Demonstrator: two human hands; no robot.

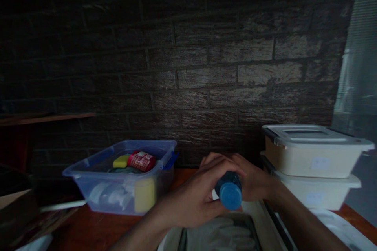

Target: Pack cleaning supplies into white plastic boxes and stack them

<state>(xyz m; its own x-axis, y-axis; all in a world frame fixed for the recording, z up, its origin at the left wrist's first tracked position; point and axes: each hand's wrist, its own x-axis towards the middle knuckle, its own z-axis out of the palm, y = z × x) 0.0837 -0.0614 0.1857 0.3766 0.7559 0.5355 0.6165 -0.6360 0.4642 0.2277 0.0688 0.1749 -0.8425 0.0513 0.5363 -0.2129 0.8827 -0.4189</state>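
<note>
A dark bottle with a blue cap is tipped so that its cap faces me. My left hand is closed around it, thumb below and fingers over the top. Against the bottle's right side, my right hand is curled round it from behind; most of its fingers are hidden. Both hands are above an open pale container at the front edge of the view. Grey gloves lie inside that container, partly covered by my left forearm.
To the left stands a clear bin holding a red labelled jar, a yellow sponge and other items. Two lidded white boxes are stacked at right, with a white lid before them. A dark brick wall rises behind the wooden table.
</note>
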